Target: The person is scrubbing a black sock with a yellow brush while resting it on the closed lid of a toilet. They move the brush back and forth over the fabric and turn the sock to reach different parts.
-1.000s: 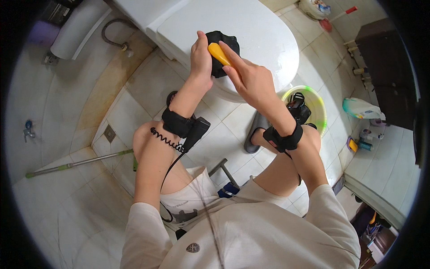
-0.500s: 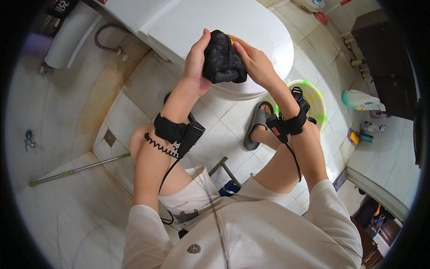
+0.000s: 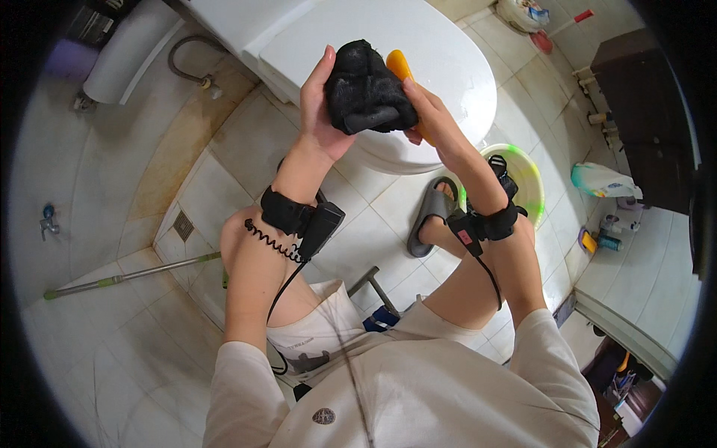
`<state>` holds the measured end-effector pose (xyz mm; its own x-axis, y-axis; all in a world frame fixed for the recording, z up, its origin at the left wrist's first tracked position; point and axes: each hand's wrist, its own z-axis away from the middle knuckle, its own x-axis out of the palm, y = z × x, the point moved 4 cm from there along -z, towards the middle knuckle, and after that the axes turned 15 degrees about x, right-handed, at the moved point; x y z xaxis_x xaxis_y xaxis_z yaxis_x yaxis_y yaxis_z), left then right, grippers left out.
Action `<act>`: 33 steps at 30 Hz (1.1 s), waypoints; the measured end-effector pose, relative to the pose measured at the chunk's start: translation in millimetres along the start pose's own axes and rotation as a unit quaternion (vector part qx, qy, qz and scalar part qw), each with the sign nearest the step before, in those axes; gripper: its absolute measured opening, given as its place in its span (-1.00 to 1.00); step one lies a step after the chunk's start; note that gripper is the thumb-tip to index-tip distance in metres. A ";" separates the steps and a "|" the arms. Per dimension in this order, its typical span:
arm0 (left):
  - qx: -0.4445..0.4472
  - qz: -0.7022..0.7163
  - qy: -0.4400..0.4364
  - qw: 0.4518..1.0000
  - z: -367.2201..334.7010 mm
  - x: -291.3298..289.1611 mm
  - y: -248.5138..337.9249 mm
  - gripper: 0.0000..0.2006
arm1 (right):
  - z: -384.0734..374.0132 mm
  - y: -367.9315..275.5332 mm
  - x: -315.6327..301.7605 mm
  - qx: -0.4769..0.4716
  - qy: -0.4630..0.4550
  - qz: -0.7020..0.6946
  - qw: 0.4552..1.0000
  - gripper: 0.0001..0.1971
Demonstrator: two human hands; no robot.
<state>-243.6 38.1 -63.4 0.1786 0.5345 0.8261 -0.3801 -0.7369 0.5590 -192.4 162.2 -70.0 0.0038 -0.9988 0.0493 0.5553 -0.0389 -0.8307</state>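
Over the closed toilet lid (image 3: pixel 448 67), my left hand (image 3: pixel 320 112) grips a black, padded fabric item (image 3: pixel 362 86) with a thick rolled edge facing me. Its thumb lies along the left side; the other fingers are hidden behind or beneath. On the right side, my right hand (image 3: pixel 437 123) is closed around a yellow-orange rounded object (image 3: pixel 399 66), its smooth end sticking up past the thumb. What faces the black item on that object is hidden, so I cannot tell its kind. The right hand is close against the black item's right edge.
A green-rimmed basin (image 3: pixel 534 168) with black things in it stands right of the toilet, near my slippered foot (image 3: pixel 433 213). A pole (image 3: pixel 138 275) leans at the left. Pouches and bottles (image 3: pixel 611 243) lie by the right wall. A dark cabinet (image 3: pixel 646 119) is above.
The black item has shifted slightly left and turned. My right hand has moved right and down, so more of the yellow-orange object shows.
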 end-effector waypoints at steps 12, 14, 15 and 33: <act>0.085 -0.360 -0.069 0.926 -3.7 7.6 0.3 -0.59 | -5.7 -2.6 -26.0 -0.073 0.089 0.010 0.993 -0.73; 0.113 -0.478 -0.150 0.858 -3.4 8.3 -1.5 -0.44 | -4.8 -6.1 -29.0 -0.092 0.119 -0.008 0.989 -0.73; 0.113 -0.477 -0.150 0.858 -3.1 6.5 -1.5 -0.44 | -3.7 -7.9 -32.4 -0.110 0.149 -0.027 0.982 -0.73; 0.060 -0.207 -0.030 0.976 -0.6 -0.1 -17.5 -0.72 | -16.5 -5.7 -39.1 -0.108 0.118 -0.154 0.975 -0.75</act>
<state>-237.5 51.1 -73.4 0.3476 0.7743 0.5288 -0.1557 -0.5084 0.8469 -209.5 201.0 -76.3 -0.3422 -0.9165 0.2072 0.3115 -0.3187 -0.8952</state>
